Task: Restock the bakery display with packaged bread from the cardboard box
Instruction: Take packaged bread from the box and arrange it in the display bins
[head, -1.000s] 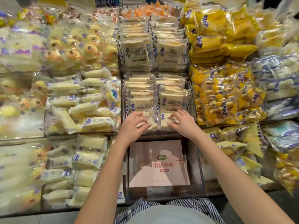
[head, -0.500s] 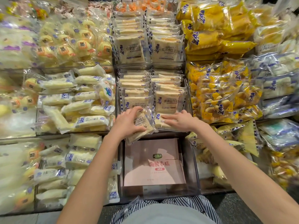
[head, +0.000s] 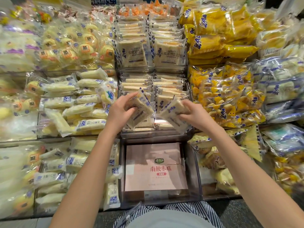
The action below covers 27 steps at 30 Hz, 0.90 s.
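Two grips curled: left hand (head: 117, 111) round left packet (head: 142, 111), right hand (head: 195, 116) round right packet (head: 171, 112); print blurred.

A flat pink box (head: 154, 168) printed with red characters lies in the near middle bin. Nearest of all, striped cloth (head: 197, 209) edges a plain grey garment (head: 164, 219). Dark floor (head: 233, 213) shows at near right. At the far middle sit blurred orange packets (head: 139, 11), perhaps snacks.
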Tool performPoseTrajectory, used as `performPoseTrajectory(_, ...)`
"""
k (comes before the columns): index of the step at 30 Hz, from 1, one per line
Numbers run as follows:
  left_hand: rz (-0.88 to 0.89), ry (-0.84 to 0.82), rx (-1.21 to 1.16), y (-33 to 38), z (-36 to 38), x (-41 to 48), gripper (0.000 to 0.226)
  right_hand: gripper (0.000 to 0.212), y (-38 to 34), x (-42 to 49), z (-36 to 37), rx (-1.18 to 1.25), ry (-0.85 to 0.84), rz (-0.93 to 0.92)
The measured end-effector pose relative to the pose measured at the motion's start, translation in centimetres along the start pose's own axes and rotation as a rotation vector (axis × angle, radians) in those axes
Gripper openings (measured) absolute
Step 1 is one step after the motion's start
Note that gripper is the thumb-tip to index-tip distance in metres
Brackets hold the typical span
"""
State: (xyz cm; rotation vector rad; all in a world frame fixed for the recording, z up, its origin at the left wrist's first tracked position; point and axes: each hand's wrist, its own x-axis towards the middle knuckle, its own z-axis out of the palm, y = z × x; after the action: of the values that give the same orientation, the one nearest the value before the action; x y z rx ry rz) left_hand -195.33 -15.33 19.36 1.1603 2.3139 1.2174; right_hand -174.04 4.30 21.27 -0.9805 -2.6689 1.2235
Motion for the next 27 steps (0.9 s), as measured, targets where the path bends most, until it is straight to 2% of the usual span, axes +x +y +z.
performPoseTrajectory(2, 0.019, 0.016, -0.001, -0.1, 0.2, 0.3, 0.06, 0.042, -0.6, 0.1, -1.3, 0.022, 0.124, -0.036)
performPoseTrajectory(4, 0.044, 0.008, -0.025, -0.2, 0.6, 0.6, 0.06, 0.041, -1.0, 0.4, -2.0, 0.003, 0.162, -0.059)
performPoseTrajectory(7, 0.092, 0.055, -0.023, -0.1, 1.5, 0.5, 0.059, 0.04, -0.8, 0.9, -1.7, -0.035, 0.115, -0.047)
performPoseTrajectory(11, 0.003, 0.157, -0.162, 0.0, 1.9, 0.8, 0.058, 0.043, -0.4, 1.2, -1.0, 0.018, 0.078, -0.027)
performPoseTrajectory(13, 0.003, 0.046, -0.184, -0.2, 2.0, 0.9, 0.061, 0.044, -0.2, 1.4, -0.7, 0.037, 0.052, -0.024)
performPoseTrajectory(15, 0.06, -0.053, -0.079, -0.5, 2.4, 0.5, 0.063, 0.04, 0.1, 1.7, -0.2, 0.024, 0.016, -0.022)
performPoseTrajectory(18, 0.103, -0.057, -0.013, -0.7, 2.6, 0.1, 0.065, 0.036, 0.4, 1.8, 0.1, 0.046, -0.023, -0.006)
performPoseTrajectory(21, 0.033, -0.095, -0.092, -0.7, 2.2, 0.2, 0.06, 0.033, 0.6, 2.0, -0.4, 0.15, -0.015, 0.02)
performPoseTrajectory(24, -0.027, -0.181, -0.066, -1.3, 1.8, 0.1, 0.058, 0.036, 1.0, 2.2, -0.9, 0.24, -0.014, 0.081)
performPoseTrajectory(27, -0.075, -0.261, -0.022, -1.5, 1.3, 0.1, 0.055, 0.035, 1.5, 2.3, -0.8, 0.176, -0.11, 0.115)
